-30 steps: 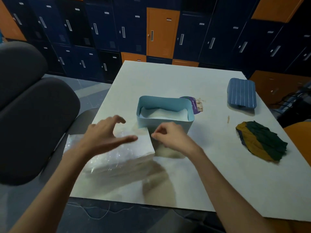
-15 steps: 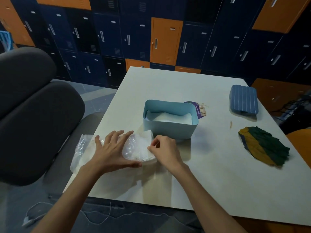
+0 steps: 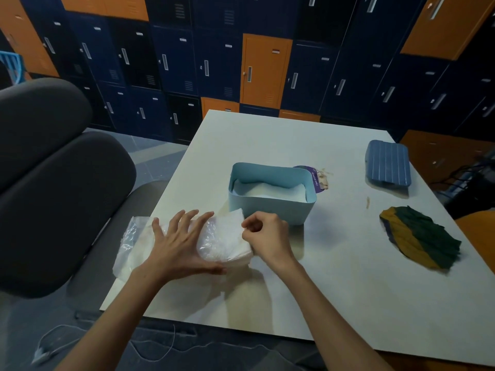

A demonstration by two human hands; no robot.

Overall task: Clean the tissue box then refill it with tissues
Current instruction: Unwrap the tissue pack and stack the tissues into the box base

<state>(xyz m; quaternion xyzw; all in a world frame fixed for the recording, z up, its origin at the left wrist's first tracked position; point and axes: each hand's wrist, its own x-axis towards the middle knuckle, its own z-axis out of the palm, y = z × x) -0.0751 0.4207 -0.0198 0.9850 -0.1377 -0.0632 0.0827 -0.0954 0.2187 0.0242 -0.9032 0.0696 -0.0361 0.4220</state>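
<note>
Left hand (image 3: 179,247) flat on tissue pack (image 3: 225,236) | right hand (image 3: 267,236) pinches pack's open end | tissue box (image 3: 270,210) just beyond

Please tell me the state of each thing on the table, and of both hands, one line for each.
tissue box: open, lid off, tissues inside.
lid: off, lying apart from the box.
tissue pack: wrapper open at its right end, tissues showing.
cloth: lying crumpled, untouched.
left hand: flat, pressing on the tissue pack.
right hand: fingers curled, pinching tissue at the pack's open end.

Left hand (image 3: 178,246) flat on tissue pack (image 3: 225,236), right hand (image 3: 266,236) curled at its end.
</note>
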